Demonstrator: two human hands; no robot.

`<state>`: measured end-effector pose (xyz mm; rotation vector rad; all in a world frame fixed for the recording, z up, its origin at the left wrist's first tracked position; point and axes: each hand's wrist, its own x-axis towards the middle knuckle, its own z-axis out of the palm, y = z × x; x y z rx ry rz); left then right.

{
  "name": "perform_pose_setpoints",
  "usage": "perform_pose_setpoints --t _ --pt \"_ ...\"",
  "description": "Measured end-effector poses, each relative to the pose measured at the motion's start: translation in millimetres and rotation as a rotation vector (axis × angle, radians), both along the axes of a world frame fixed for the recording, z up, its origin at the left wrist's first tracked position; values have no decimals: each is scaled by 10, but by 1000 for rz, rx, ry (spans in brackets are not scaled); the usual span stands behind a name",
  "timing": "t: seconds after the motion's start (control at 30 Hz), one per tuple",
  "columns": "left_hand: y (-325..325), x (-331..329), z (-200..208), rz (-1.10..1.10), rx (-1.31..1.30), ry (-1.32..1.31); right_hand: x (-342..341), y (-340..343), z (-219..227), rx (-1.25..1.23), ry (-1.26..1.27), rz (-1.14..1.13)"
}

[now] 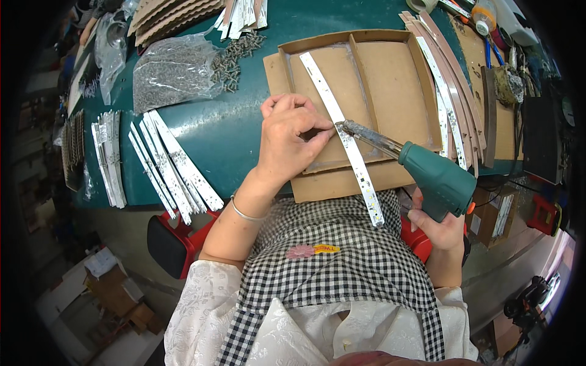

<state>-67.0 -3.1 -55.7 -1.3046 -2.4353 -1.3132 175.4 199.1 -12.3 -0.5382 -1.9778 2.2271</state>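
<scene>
In my right hand [441, 230] is a green pistol-shaped soldering gun [436, 177], its long metal shaft slanting up and left. The dark tip meets a narrow white LED strip board [360, 169] near its middle. That strip lies slantwise across a divided cardboard tray [400, 91], its lower end jutting past the near edge toward my apron. My left hand [292, 131] is closed in a pinch at the strip's left edge, right beside the tip. Whatever those fingertips hold is too small to make out.
A plastic bag of small dark metal parts [174, 73] lies open at the back left, with loose parts [235, 61] spilling out. Bundles of white strips [174, 165] rest on the green table's left side. More strips [448, 104] and curved brown pieces [467, 116] lie right of the tray.
</scene>
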Motion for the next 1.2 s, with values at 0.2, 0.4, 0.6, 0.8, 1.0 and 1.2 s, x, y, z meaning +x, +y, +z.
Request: perform_pose_setpoints --t 0.2,0.4,0.6,0.8,1.0,1.2 --pt "13 8 4 5 24 -28 -12 4 11 14 -3 14" --pt "11 1 -16 0 28 -35 7 17 -13 36 -18 22" --pt "14 -1 20 -6 4 -9 59 46 1 -56 13 -58" --pt "4 -1 28 -12 -10 4 110 154 -18 -174 147 -192" --pt "-8 -2 66 -18 -49 31 142 80 120 -168 206 -315" --pt "-163 24 369 -1 -169 149 352 97 253 -7 378 -513"
